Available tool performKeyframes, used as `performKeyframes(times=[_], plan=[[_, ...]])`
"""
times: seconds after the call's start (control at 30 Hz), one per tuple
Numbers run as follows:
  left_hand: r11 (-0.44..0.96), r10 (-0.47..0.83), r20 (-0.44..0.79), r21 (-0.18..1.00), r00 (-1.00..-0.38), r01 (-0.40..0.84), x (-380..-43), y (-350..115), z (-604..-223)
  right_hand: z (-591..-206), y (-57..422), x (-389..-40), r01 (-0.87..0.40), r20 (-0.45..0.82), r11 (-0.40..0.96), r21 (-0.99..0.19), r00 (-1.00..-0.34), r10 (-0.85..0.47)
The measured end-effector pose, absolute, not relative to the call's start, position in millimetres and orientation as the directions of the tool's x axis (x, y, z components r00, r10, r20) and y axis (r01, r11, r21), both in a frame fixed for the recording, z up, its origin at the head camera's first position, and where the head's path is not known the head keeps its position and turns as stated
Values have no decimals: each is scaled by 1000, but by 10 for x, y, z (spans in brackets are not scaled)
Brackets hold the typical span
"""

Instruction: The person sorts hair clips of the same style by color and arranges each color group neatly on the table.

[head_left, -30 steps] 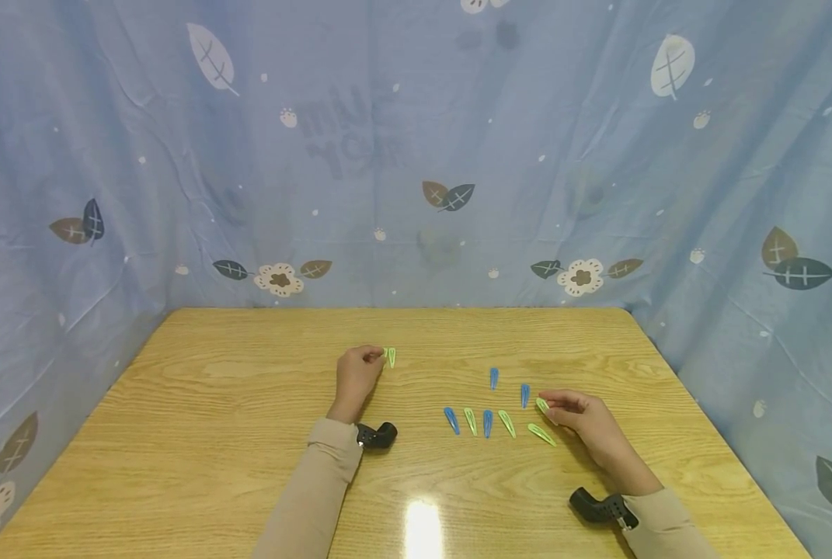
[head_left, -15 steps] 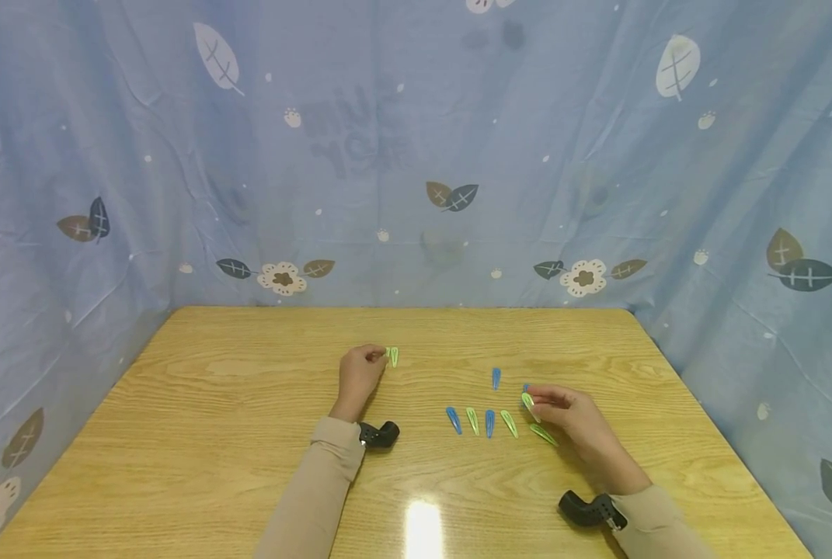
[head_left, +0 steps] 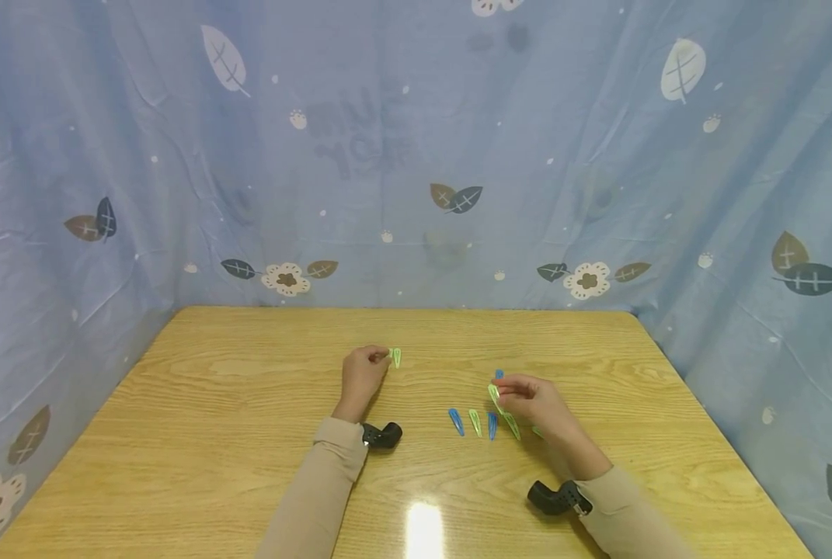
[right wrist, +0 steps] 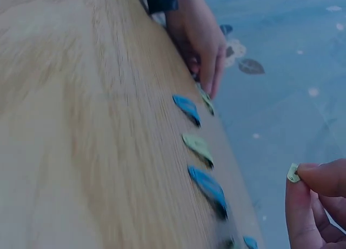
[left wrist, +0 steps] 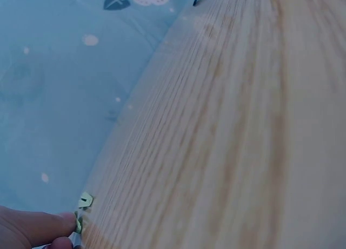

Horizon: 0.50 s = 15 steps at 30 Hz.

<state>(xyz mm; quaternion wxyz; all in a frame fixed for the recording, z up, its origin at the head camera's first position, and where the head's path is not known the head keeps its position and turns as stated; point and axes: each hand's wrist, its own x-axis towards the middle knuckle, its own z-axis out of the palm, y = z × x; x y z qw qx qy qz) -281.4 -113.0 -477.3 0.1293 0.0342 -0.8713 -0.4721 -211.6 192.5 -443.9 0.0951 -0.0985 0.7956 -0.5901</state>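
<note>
One wood-grain table, flanked by printed blue curtain, glare at the near side. Raised green clip pinched in right hand over the table; far green clip pinched in left hand, mostly covered. Behind right hand, only parts of a blue clip and another green clip.

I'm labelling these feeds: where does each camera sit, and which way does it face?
Head: on the head, facing forward and down at table and curtain; left hand, right hand, sleeves show.
Left wrist: on that wrist, facing the person's right across the table; left hand at lower left.
Right wrist: on that wrist, facing their left; right hand pinches a green clip, left hand at top.
Head and right wrist share both hands and blue clips.
</note>
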Motion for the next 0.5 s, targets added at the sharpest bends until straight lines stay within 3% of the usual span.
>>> performKeyframes(times=[0.27, 0.5], plan=[[556, -178, 189, 829, -966, 59, -2811, -1121, -4750, -4457, 1629, -2216, -29, -27, 195, -980, -959, -281], [561, -176, 195, 826, -965, 64, -2814, -1138, -4759, -4433, 1351, -2307, 3, -59, 196, -981, -959, -278]])
